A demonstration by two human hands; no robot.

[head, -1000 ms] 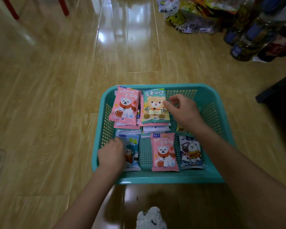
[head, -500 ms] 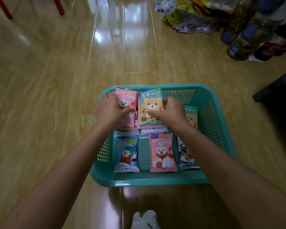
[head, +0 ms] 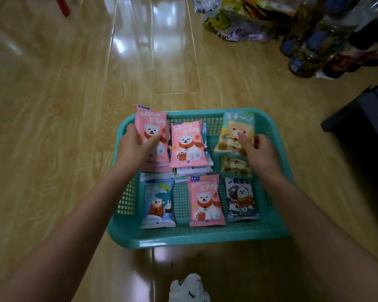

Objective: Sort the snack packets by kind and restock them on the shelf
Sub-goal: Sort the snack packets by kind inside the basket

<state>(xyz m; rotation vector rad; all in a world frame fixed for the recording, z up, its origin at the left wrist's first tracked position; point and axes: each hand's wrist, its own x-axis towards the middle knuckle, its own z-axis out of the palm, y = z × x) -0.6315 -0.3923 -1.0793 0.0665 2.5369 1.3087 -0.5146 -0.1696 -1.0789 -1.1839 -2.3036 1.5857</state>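
Your left hand point(head: 134, 148) clamps a pink packet point(head: 151, 122), right hand point(head: 261, 152) pinches a green packet point(head: 238, 123) (both lengthwise, tops beyond your fingertips; writing blurred).

The basket point(head: 196, 240) sits on the floor point(head: 52, 105), packets point(head: 205, 201) inside, bottles point(head: 310, 51) behind to its right.

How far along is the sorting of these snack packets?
Early. Done: three front packets lie singly in the basket. In hand: the left hand holds a pink packet, the right hand a green packet. Left: the mixed middle pile, and all shelving; no shelf shows.
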